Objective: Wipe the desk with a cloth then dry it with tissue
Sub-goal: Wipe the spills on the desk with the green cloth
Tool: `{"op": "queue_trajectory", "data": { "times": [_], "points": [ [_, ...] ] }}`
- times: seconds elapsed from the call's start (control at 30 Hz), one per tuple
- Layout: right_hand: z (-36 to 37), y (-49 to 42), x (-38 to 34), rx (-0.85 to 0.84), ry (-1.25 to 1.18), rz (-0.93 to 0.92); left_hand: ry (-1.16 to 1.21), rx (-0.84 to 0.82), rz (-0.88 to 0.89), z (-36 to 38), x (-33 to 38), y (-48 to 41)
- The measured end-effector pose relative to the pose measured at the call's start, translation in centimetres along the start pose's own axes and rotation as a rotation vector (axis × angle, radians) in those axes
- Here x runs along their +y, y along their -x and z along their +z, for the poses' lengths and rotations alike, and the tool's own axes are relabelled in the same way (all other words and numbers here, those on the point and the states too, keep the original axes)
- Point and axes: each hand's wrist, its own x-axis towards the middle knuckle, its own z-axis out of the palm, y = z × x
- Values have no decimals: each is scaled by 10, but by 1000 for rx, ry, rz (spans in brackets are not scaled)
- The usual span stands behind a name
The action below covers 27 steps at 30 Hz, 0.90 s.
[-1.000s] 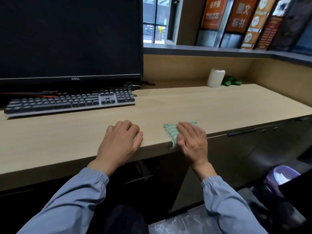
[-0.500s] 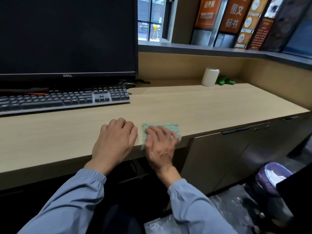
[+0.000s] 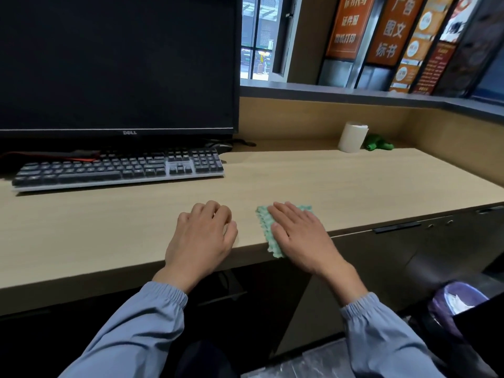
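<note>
A light wooden desk [image 3: 341,184] runs across the view. My right hand [image 3: 298,236] lies flat with straight fingers on a green textured cloth [image 3: 266,225] at the desk's front edge; part of the cloth hangs over the edge. My left hand [image 3: 201,236] rests on the desk just left of the cloth, fingers curled under, holding nothing. A white tissue roll [image 3: 352,136] stands at the back of the desk to the right.
A dark monitor [image 3: 117,64] and a black keyboard [image 3: 120,169] take up the left back of the desk. A small green object [image 3: 377,142] lies beside the roll. A bin with a purple liner [image 3: 458,298] stands on the floor at lower right.
My right hand slid the cloth left towards my left hand, then back to the right along the front edge. My left hand stayed in place.
</note>
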Motion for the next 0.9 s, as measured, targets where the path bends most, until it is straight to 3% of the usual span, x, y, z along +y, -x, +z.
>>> {"op": "queue_trajectory", "data": {
  "times": [0.3,0.57,0.9],
  "points": [
    [-14,-64,6,-363,4,28,59,-186,-65,-9,2,-27],
    [-6,-136,14,-375,10,25,-56,-304,-2,-20,16,-99],
    [3,-194,22,-380,25,31,-44,-318,25,2,-2,-138]
  ]
}}
